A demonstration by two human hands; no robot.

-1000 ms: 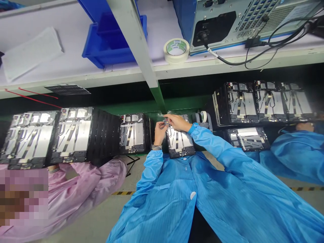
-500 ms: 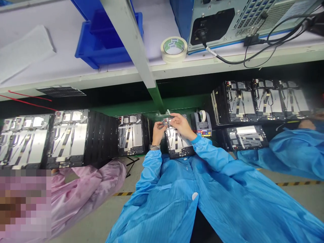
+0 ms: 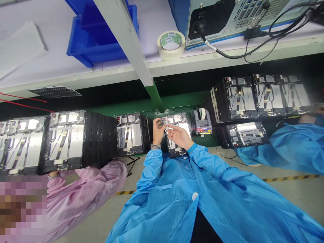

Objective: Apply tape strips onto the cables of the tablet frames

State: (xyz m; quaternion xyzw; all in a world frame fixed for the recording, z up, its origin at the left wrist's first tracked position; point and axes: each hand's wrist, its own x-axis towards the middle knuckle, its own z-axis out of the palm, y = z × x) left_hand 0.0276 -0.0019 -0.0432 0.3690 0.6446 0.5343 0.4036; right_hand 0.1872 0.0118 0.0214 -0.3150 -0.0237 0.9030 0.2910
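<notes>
A tablet-like device [image 3: 187, 127] with a silver inside and a black frame lies in front of me. My left hand [image 3: 158, 132] is at its upper left edge, fingers bent and thumb towards the index finger. Over the device's middle is my right hand [image 3: 179, 136], its fingers drawn together and pointing left, fingertips close to my left thumb. Whatever is between the fingertips of either hand is too small to make out. The right hand covers part of the device. Just right of it stands a tape dispenser [image 3: 202, 125] with a roll of pale tape.
Stacks of similar opened devices stand to the left [image 3: 129, 133] and right [image 3: 240, 98]. A shelf above bears a tape roll [image 3: 171, 50], a blue bin [image 3: 101, 55] and a computer case [image 3: 243, 20] with cables. Co-workers' sleeves, pink [image 3: 86, 189] and blue [image 3: 293, 148], flank me.
My right hand has come down and left from the device's top end to over its middle. The white strip seen at its fingertips no longer shows clearly. My left hand stays near the same corner.
</notes>
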